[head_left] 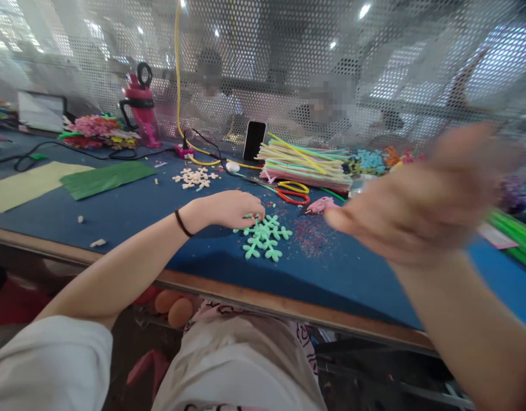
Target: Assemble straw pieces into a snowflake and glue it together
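Note:
A mint-green snowflake [265, 235] made of fuzzy stems lies flat on the blue table top. My left hand [232, 210] rests at its upper left, with fingers curled down and thumb and fingertips closed on one of its arms. Raised over the right side of the table, my right hand [425, 200] is smeared by motion, so its fingers cannot be read. Between the hands lies a small pink glue gun [321, 205], its dark tip pointing left. Scissors [293, 197] with red and yellow handles lie just behind it.
Behind are a bundle of pastel fuzzy stems [305, 162], an upright phone [255, 141] and a cream snowflake [196, 178]. Green paper [108, 178], a pink bottle [143, 111] and cables lie left. Beyond a perforated metal screen [266, 63] are people. Coloured scraps [310, 237] litter the table.

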Available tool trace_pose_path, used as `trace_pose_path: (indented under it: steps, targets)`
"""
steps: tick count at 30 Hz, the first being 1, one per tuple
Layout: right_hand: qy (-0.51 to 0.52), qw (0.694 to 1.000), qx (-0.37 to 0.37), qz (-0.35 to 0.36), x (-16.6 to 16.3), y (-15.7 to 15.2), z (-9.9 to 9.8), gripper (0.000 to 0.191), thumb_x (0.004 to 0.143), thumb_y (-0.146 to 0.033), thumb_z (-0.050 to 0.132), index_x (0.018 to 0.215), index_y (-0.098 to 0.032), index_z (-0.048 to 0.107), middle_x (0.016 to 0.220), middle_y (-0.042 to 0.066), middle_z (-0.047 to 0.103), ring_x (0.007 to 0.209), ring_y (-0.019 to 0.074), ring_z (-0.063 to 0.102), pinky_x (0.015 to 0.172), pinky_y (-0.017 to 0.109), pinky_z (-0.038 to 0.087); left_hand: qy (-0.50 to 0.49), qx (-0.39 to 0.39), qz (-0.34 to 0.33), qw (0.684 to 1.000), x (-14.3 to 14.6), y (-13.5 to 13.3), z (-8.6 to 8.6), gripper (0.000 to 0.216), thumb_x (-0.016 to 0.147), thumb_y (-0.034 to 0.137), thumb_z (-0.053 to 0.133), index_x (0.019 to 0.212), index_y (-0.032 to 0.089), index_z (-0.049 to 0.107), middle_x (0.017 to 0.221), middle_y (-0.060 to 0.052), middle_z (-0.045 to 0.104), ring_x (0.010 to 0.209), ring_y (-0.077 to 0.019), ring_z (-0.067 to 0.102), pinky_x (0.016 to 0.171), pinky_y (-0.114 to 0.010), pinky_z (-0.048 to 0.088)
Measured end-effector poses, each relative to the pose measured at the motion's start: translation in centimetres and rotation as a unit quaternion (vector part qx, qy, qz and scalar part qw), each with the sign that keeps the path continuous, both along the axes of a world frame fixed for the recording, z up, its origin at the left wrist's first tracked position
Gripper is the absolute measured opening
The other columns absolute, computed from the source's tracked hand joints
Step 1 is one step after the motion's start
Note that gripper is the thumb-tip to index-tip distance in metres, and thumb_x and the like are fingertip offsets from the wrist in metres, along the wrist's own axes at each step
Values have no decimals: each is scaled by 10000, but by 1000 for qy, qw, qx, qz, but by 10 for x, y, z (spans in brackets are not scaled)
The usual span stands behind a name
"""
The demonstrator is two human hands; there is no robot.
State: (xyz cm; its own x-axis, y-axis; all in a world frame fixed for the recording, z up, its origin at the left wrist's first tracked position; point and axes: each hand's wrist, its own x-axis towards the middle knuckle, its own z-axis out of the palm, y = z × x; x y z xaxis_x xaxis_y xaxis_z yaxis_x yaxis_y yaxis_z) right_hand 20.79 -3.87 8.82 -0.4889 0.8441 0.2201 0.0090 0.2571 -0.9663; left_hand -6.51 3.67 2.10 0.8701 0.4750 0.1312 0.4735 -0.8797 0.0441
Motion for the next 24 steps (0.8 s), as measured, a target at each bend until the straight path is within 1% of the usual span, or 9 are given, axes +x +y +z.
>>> trace_pose_path:
  steps: [2, 3, 5, 8, 14, 17, 20, 22, 24]
  targets:
    - [70, 995, -59, 38, -16, 10, -15, 619, 1020, -583, 431, 526, -211, 462, 467, -45, 332, 447, 94, 394, 674, 340, 537, -11, 0, -5, 1000, 0, -1, 1, 245, 926, 198, 504, 1030, 197, 726, 1021, -56, 712, 946, -196, 634, 830, -289, 444]
    - [103, 989, -96, 47, -24, 17, -25, 614, 1000, -575, 479, 507, -211, 443, 460, -50, 290, 446, 96, 364, 660, 335, 528, -20, -8, -10, 1000, 1, -2, 2, 228, 919, 197, 515, 1006, 192, 725, 1002, -56, 706, 937, -192, 633, 835, -284, 447]
    - [140, 976, -162, 28, -35, 29, -46, 519, 959, -512, 578, 542, -211, 511, 500, -42, 335, 508, 113, 401, 662, 327, 524, -37, -38, -26, 998, 1, -3, 4, 197, 898, 179, 536, 961, 181, 723, 972, -52, 701, 918, -179, 635, 847, -269, 454]
    - [176, 960, -217, -8, -39, 38, -70, 460, 961, -452, 565, 573, -206, 561, 537, -29, 369, 546, 128, 431, 656, 328, 523, -57, -70, -53, 994, 1, -5, 5, 186, 869, 146, 547, 922, 182, 722, 949, -39, 709, 902, -166, 644, 870, -258, 460]
    - [152, 958, -239, -37, -41, 37, -87, 425, 966, -426, 520, 601, -216, 580, 525, -21, 392, 526, 143, 422, 636, 328, 511, -39, -96, -42, 994, 0, -6, 2, 319, 805, 101, 563, 1081, 181, 701, 1071, -35, 746, 973, -172, 677, 865, -236, 473]
    - [110, 978, -169, -59, -41, 37, -91, 453, 953, -514, 522, 621, -222, 622, 570, 11, 521, 578, 167, 521, 691, 356, 530, -39, -93, -32, 994, 0, -6, 4, 355, 803, 107, 552, 1121, 182, 693, 1098, -36, 754, 996, -170, 691, 864, -227, 477]
    - [-28, 997, 23, -72, -36, 36, -95, 571, 977, -642, 437, 763, -222, 758, 864, 75, 741, 871, 233, 676, 899, 409, 529, -50, -60, 7, 997, -1, -6, 8, 362, 824, 114, 505, 1101, 210, 719, 1039, -19, 772, 910, -161, 703, 797, -233, 474]
    - [-122, 979, 161, -33, -32, 35, -97, 603, 1008, -644, 377, 898, -241, 811, 1037, 71, 771, 1079, 254, 668, 1039, 428, 474, -52, -30, 55, 997, -1, -6, 10, 359, 835, 131, 488, 1066, 227, 746, 980, -11, 781, 831, -159, 697, 727, -241, 455]
    - [-174, 953, 246, 19, -29, 35, -98, 590, 1034, -606, 348, 969, -260, 821, 1072, 60, 779, 1156, 252, 646, 1098, 435, 437, -52, -12, 92, 994, -2, -5, 11, 359, 834, 151, 490, 1044, 241, 767, 938, -4, 784, 779, -157, 687, 687, -247, 436]
